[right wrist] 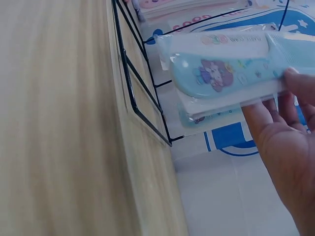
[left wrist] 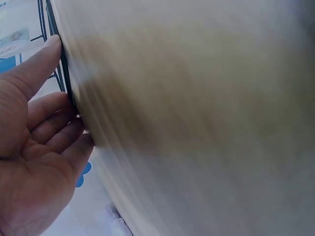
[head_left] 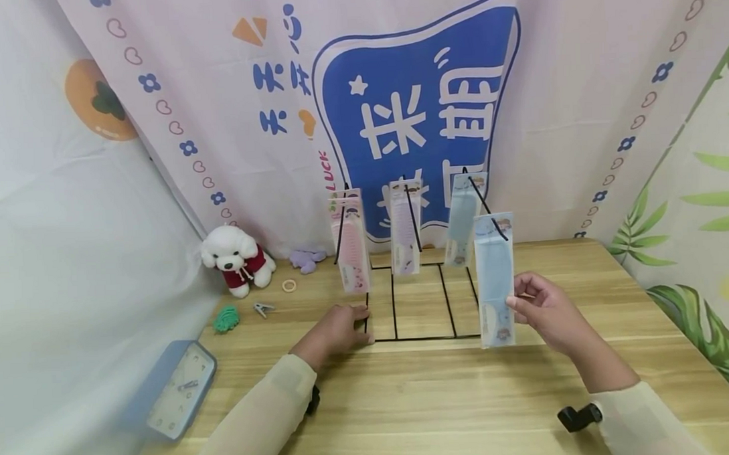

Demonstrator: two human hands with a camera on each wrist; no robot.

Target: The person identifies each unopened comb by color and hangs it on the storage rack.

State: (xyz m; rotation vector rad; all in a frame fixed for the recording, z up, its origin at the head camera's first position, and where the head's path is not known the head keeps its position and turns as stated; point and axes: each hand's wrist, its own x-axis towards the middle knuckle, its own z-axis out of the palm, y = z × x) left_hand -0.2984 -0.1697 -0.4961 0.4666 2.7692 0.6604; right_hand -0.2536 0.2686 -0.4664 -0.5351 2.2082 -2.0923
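Note:
A black wire display rack [head_left: 425, 338] stands on the wooden table, its hooks carrying packaged combs. My right hand [head_left: 545, 311] pinches the edge of the front blue packaged comb [head_left: 495, 276], thumb on its face and fingers behind. In the right wrist view this comb's handle [right wrist: 211, 73] shows a cartoon print. Its top hangs on a hook at the rack's right side. My left hand [head_left: 338, 332] touches the left side of the rack's base, thumb and fingers spread apart along the wire [left wrist: 69, 86]. Behind hangs another blue packaged comb [head_left: 463, 217].
Pink packaged combs [head_left: 351, 248] and a purple packaged comb [head_left: 406, 233] hang to the left. A plush dog [head_left: 235, 259], purple toy [head_left: 307, 259], wooden ring [head_left: 289, 286], clip [head_left: 263, 309], green cord bundle [head_left: 226, 319] and blue clock [head_left: 183, 391] sit on the table's left.

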